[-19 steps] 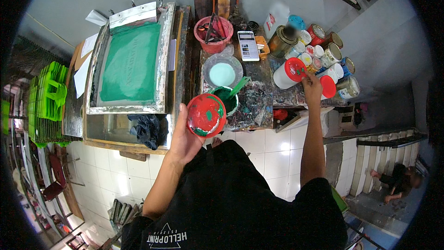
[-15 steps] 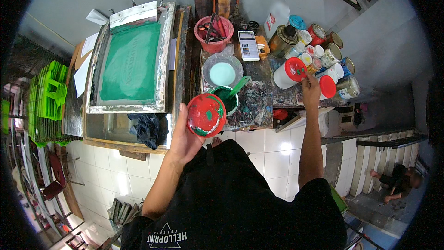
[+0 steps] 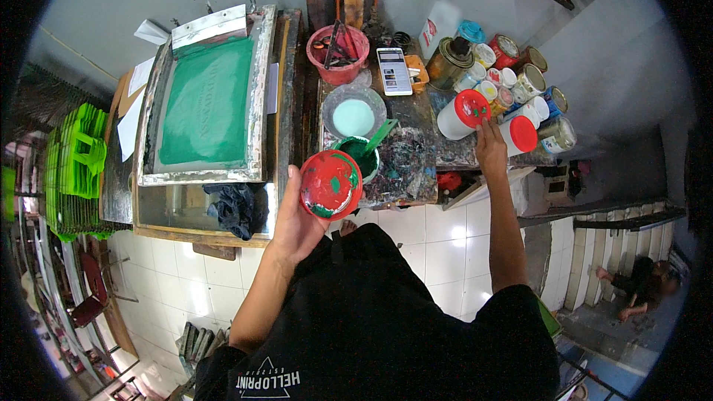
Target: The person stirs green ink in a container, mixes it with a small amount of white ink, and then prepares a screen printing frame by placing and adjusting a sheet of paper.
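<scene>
My left hand (image 3: pixel 293 226) grips a round red lid (image 3: pixel 331 184) smeared with green and white paint. Just beyond it stands an open tub of dark green paint (image 3: pixel 369 169), partly hidden by the lid, with a green spatula (image 3: pixel 381 136) standing in it. My right hand (image 3: pixel 490 150) reaches across to a white jar (image 3: pixel 453 120) with a paint-marked red lid, its fingertips closed at the lid's near right edge. A second white jar with a red lid (image 3: pixel 523 134) sits right beside those fingers.
A framed printing screen (image 3: pixel 206 104) coated in green lies at the left. Behind the paint tub are a bowl of pale mint paint (image 3: pixel 353 117), a pink tool bucket (image 3: pixel 338 70) and a phone (image 3: pixel 394 72). Several cans crowd the right back. A person (image 3: pixel 642 289) sits near steps.
My view has shifted slightly, so the table things appear a little to the left. My right hand has moved slightly left and down at the jar's lid. The left hand keeps the red lid.
</scene>
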